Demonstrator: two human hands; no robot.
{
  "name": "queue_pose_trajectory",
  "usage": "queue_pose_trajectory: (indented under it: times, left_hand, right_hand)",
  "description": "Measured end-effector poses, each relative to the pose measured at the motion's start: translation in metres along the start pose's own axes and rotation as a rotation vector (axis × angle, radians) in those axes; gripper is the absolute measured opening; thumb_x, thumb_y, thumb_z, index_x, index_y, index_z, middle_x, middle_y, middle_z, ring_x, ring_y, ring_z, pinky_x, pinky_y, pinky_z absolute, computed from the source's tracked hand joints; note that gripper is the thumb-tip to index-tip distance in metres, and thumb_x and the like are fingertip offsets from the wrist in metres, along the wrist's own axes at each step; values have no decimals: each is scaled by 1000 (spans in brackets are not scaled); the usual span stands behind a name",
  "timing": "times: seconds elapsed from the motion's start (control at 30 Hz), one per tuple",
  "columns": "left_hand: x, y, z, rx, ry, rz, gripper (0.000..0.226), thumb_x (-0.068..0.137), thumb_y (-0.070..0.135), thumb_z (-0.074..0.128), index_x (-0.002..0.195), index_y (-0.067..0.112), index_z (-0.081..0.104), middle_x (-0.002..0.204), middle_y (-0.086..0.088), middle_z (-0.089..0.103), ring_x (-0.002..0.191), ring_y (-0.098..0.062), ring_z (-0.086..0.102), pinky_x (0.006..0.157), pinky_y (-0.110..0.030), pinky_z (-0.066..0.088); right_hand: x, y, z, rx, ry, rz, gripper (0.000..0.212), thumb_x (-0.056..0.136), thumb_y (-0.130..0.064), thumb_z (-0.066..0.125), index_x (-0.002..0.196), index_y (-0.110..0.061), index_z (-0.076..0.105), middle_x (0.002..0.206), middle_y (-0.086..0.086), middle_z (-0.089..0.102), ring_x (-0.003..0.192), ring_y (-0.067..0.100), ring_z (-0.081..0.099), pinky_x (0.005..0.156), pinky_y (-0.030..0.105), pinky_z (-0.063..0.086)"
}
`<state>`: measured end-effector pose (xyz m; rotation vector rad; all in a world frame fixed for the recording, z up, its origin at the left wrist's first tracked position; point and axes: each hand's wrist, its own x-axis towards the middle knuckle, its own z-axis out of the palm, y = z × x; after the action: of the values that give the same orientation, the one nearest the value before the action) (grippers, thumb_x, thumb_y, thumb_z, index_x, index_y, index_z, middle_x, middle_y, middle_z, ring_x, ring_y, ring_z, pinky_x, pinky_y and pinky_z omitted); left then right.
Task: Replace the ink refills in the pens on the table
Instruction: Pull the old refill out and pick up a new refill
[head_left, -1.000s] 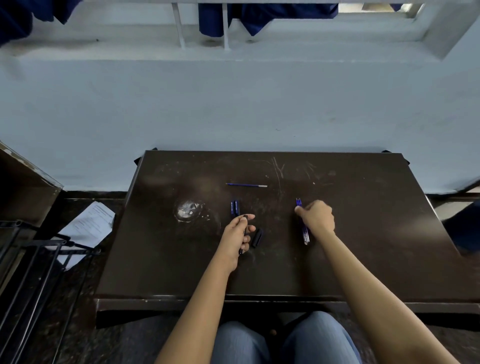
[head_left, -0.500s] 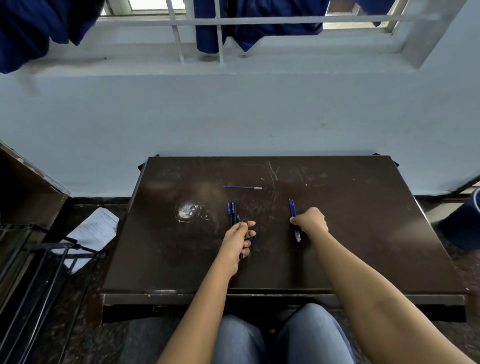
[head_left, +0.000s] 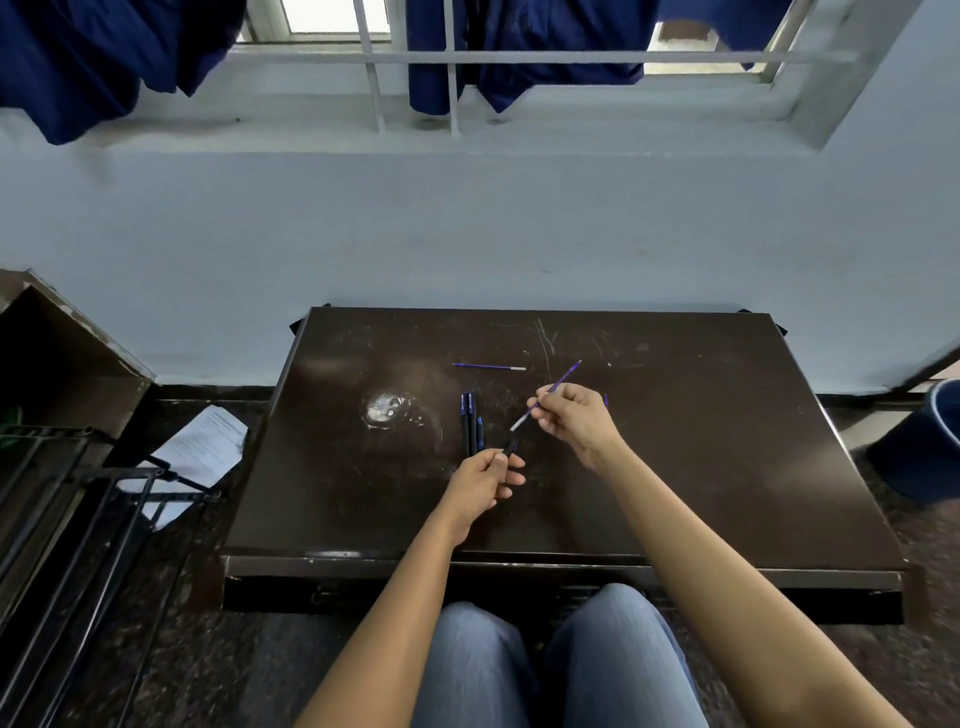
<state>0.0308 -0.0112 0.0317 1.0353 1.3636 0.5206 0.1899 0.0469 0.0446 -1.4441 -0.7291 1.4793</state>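
A pale blue painted wall (head_left: 467, 234) is filling the upper half of the view, with dark blue cloths (head_left: 78, 62) hanging at its white-barred window (head_left: 415, 57). Below it, a dark brown, scratched rectangular surface (head_left: 701, 467) is standing just beyond the person's blue-jeaned knees (head_left: 519, 665). A dark blue round bucket (head_left: 924, 447) is sitting on the floor at the right, cut off by the frame edge, and its inside is not showing. A black metal rack (head_left: 78, 493) and a white printed paper sheet (head_left: 208, 447) are lying on the floor at the left. Over the middle of the surface, the left hand (head_left: 483, 480) is pinching a short black pen barrel (head_left: 510, 446) in its grip, the barrel's free end pointing up and to the right. The right hand (head_left: 576, 421) is pinching a thin purple-blue ink refill (head_left: 566, 375) in its grip. The refill's long axis is running diagonally, its silver tip pointing down-left at the barrel's mouth and its other end pointing toward the wall. Whether tip and barrel are touching is hard to tell. Three dark blue pens (head_left: 467, 423) are lying side by side beside the left hand, pointing away from the person. A second purple-blue refill (head_left: 488, 367) is lying crosswise farther back, silver end to the right. A purple sliver (head_left: 605, 400) is peeking out behind the right hand, too hidden to identify.
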Motion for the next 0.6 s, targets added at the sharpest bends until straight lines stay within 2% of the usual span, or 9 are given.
queue_pose_trajectory:
  times: [0.17, 0.33, 0.47, 0.6]
  left_hand:
    - [-7, 0, -8, 4, 25, 42, 28, 102, 31, 35, 102, 26, 63, 91, 7, 68, 76, -6, 54, 69, -23, 40]
    - [-8, -4, -15, 9, 21, 38, 28, 103, 32, 35, 103, 27, 63, 93, 6, 68, 80, -7, 55, 73, -24, 41]
    - [-6, -10, -19, -13, 32, 33, 29, 103, 30, 35, 102, 27, 63, 90, 6, 67, 77, -7, 54, 69, -22, 40]
    - [-4, -12, -22, -13, 30, 29, 29, 103, 30, 35, 104, 26, 63, 91, 6, 67, 80, -7, 54, 69, -22, 41]
  right_hand:
    - [-14, 9, 14, -113, -81, -63, 6, 93, -1, 55, 94, -2, 61, 83, 9, 69, 61, 5, 63, 56, 15, 51]
    - [-20, 16, 20, -184, -78, -112, 15, 92, -1, 56, 104, 5, 62, 89, 12, 70, 69, 10, 63, 62, 18, 51]
    - [-18, 19, 23, -169, -26, -150, 15, 92, -1, 55, 103, 6, 62, 89, 13, 71, 67, 9, 62, 61, 18, 51]
    - [-16, 25, 25, -262, -83, -127, 12, 89, -2, 58, 98, 3, 65, 89, 14, 72, 71, 14, 63, 64, 22, 51]
